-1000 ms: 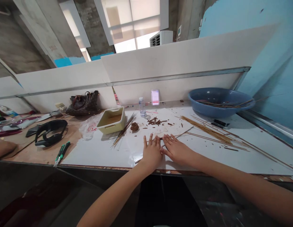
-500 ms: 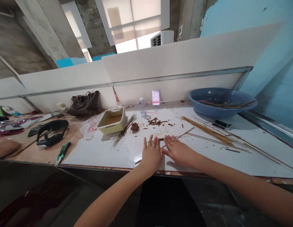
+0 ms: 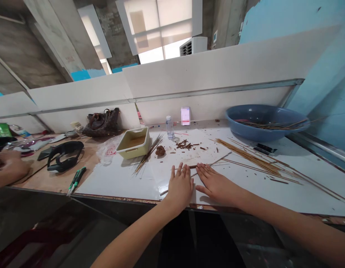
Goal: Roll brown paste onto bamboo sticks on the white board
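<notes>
Fingers (image 3: 186, 172) lie flat and slightly spread on both left hand (image 3: 180, 190) and right hand (image 3: 215, 186), clamped on nothing. Thin brown stick (image 3: 192, 166) sits just past the fingertips, long axis roughly left-right. Blue bowl (image 3: 261, 124) holds brown sticks; cream tray (image 3: 132, 143) holds a tan layer. White board (image 3: 119, 182) lies on wooden counter (image 3: 58, 182), with loose tan sticks (image 3: 250, 160) on it. Behind: white panel (image 3: 206, 96), blue-painted wall (image 3: 323, 56), window (image 3: 158, 33).
</notes>
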Motion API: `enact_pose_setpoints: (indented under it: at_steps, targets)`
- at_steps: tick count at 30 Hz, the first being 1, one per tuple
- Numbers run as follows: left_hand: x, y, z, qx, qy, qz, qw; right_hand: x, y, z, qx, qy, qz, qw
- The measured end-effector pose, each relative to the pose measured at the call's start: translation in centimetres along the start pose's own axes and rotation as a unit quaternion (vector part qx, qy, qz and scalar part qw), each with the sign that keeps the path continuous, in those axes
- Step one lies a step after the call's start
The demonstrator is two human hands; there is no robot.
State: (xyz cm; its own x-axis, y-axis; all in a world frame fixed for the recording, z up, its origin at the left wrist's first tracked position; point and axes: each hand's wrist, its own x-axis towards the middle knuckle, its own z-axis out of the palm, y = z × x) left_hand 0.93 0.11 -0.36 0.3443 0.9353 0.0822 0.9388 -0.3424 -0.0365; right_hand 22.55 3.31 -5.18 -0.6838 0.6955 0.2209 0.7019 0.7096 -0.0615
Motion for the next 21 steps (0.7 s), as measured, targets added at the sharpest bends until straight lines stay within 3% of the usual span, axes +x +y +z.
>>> enact_pose_setpoints:
  at_steps: [2, 8, 10, 16, 18, 21]
  targets:
    - [0.4, 0.1, 0.0, 0.0, -0.006, 0.001, 1.0, 0.4, 0.1, -0.1, 0.004, -0.001, 0.005, 1.0]
    - [5.8, -0.6, -1.4, -0.016, -0.045, -0.055, 0.997, 5.0, 2.0, -1.7, 0.006, -0.024, 0.035, 0.999]
    - [5.5, -0.8, -1.3, -0.018, -0.036, -0.046, 0.998, 4.6, 1.8, -1.5, 0.003, -0.018, 0.034, 0.999]
    - [0.1, 0.0, 0.2, 0.001, 0.003, -0.016, 1.0, 0.3, 0.0, -0.1, 0.0, -0.002, -0.001, 1.0]
    - [0.4, 0.1, -0.1, 0.0, -0.007, -0.021, 1.0, 0.9, 0.2, -0.3, 0.003, -0.008, 0.009, 1.0]
    - [3.1, -0.1, -1.3, -0.005, -0.034, -0.046, 0.998, 3.4, 0.9, -1.3, 0.007, -0.03, 0.038, 0.999]
